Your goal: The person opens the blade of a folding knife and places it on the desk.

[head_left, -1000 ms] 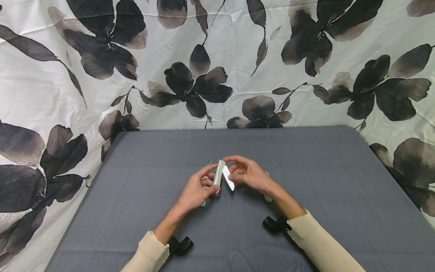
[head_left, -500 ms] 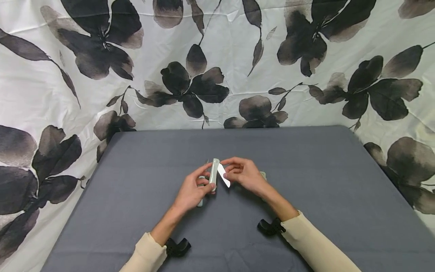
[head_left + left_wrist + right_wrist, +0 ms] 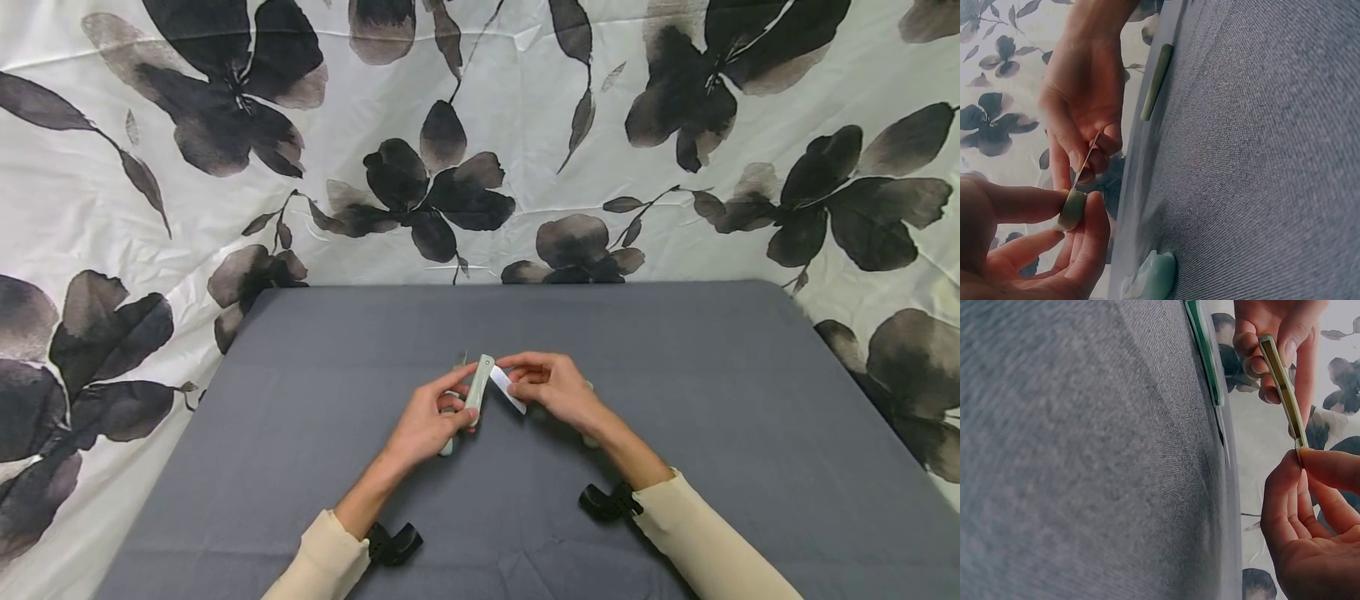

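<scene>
A folding pocket knife with a pale green handle (image 3: 480, 390) is held above the table, its blade (image 3: 517, 405) partly swung out. My left hand (image 3: 426, 421) grips the handle between thumb and fingers. My right hand (image 3: 557, 388) pinches the blade, its index finger near the pivot end. From the right wrist view, the slot side of the handle (image 3: 1282, 384) shows; the left wrist view has the blade (image 3: 1088, 157) edge-on. Below my left hand lies a second knife (image 3: 447, 447) with a teal handle and its blade out, partly hidden.
A pale green handle-shaped piece (image 3: 1157, 81) lies on the grey cloth-covered table (image 3: 675, 375), mostly hidden by my right wrist in the head view. Behind the table hangs a white floral sheet (image 3: 525, 75). Each wrist wears a black camera mount (image 3: 393, 546).
The blade has swung slightly farther out from the handle, with my right hand drawing it to the right. My left hand keeps its grip on the handle.
</scene>
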{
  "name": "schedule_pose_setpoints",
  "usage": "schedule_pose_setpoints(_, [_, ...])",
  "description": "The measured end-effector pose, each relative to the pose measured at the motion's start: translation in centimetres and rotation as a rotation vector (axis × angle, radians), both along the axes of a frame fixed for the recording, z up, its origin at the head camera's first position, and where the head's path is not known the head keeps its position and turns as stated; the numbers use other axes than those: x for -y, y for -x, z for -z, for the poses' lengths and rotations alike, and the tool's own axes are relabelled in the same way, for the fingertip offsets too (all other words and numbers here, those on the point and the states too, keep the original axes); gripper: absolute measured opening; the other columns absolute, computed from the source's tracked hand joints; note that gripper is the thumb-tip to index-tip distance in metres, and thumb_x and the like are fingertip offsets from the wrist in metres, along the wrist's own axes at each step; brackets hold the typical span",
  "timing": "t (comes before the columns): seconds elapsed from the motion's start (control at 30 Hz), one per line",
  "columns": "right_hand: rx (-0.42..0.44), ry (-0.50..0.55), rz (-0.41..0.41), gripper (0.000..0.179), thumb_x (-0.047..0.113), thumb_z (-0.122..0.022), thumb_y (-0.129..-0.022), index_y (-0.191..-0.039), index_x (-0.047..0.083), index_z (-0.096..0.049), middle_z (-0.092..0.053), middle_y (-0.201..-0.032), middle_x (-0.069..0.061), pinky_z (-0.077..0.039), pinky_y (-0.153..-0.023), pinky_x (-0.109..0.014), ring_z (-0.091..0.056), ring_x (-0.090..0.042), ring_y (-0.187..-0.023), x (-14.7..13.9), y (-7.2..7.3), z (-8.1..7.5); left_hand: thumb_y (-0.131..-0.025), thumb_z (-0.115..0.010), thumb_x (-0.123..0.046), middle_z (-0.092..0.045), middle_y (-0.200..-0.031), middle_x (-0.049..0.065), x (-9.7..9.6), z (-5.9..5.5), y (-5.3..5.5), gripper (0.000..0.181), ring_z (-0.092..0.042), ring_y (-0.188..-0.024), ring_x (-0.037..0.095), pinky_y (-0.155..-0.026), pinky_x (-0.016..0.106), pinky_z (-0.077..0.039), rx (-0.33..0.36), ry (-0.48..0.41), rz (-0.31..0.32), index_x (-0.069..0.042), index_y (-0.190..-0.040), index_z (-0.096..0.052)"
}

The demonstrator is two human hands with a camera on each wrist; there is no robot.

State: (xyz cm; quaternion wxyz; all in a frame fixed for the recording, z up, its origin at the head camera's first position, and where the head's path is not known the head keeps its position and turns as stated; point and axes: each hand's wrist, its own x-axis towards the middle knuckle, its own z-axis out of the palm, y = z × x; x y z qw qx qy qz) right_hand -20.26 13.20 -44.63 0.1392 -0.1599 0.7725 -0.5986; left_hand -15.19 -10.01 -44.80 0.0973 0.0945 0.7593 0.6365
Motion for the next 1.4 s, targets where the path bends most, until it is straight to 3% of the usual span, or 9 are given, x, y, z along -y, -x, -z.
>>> schedule_pose_setpoints(0.4, [-0.054, -0.045, -0.038, 0.034, 0.003, -0.07, -0.094, -0.127, 0.005, -0.073, -0.073, -0.102, -0.019, -0.053, -0.065, -0.026, -0.066, -0.009, -0.077, -0.8, 0.1, 0.2, -0.089, -0.067, 0.007, -0.058, -0.118, 0.022, 0.3, 0.1, -0.2, 0.067, -0.066, -0.079, 0.014, -0.076, 0.04, -0.063, 0.016, 0.064, 0.003, -0.011, -0.152, -0.055])
schedule_pose_setpoints(0.8, [-0.078, -0.06, -0.09, 0.033, 0.005, -0.069, -0.095, -0.128, 0.005, -0.073, -0.07, -0.102, -0.018, -0.051, -0.064, -0.029, -0.061, -0.012, -0.071, -1.3, 0.3, 0.3, -0.086, -0.065, 0.007, -0.063, -0.114, 0.023, 1.1, -0.2, 0.1, 0.068, -0.069, -0.079, 0.016, -0.074, 0.039, -0.063, -0.012, 0.086, 0.093, -0.008, -0.151, -0.054])
schedule_pose_setpoints(1.1, [-0.082, -0.077, -0.114, 0.032, 0.006, -0.07, -0.096, -0.127, 0.008, -0.074, -0.07, -0.104, -0.017, -0.05, -0.066, -0.027, -0.061, -0.011, -0.077, -1.7, 0.2, 0.1, -0.087, -0.067, 0.005, -0.069, -0.111, 0.031, 1.7, -0.4, 0.3, 0.066, -0.068, -0.075, 0.017, -0.073, 0.036, -0.061, -0.015, 0.133, 0.141, -0.009, -0.15, -0.056])
schedule_pose_setpoints(1.4, [-0.091, -0.115, -0.118, 0.03, 0.005, -0.068, -0.096, -0.125, 0.008, -0.075, -0.072, -0.105, -0.015, -0.05, -0.068, -0.024, -0.063, -0.013, -0.084, -1.8, 0.1, 0.1, -0.087, -0.064, 0.005, -0.069, -0.108, 0.029, 2.2, -0.5, 0.3, 0.066, -0.065, -0.074, 0.015, -0.073, 0.033, -0.056, -0.016, 0.193, 0.183, -0.011, -0.15, -0.057])
